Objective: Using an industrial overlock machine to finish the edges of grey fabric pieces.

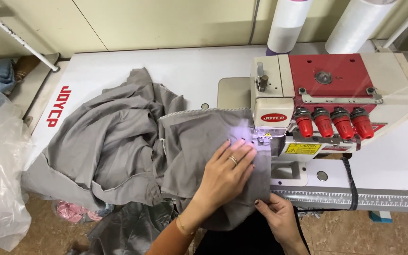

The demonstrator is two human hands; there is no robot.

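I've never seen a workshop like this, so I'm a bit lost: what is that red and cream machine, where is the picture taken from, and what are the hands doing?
The camera sits on the person's head and looks down at their own hands. The machine is an industrial sewing machine with four red knobs, standing on a white table. Grey fabric lies heaped on the table. The left hand presses the fabric flat near the needle; the right hand pinches its lower edge. Thread cones stand behind.

One sewing machine (pixel 317 104) stands on one white surface (pixel 175 71). It carries four red knobs (pixel 334 123). Two white thread cones (pixel 289 23) rise behind it. One grey cloth (pixel 133 141) lies there, under two hands (pixel 225 172). One ring (pixel 233 159) shows. One clear plastic bag (pixel 1 179) hangs at the left.
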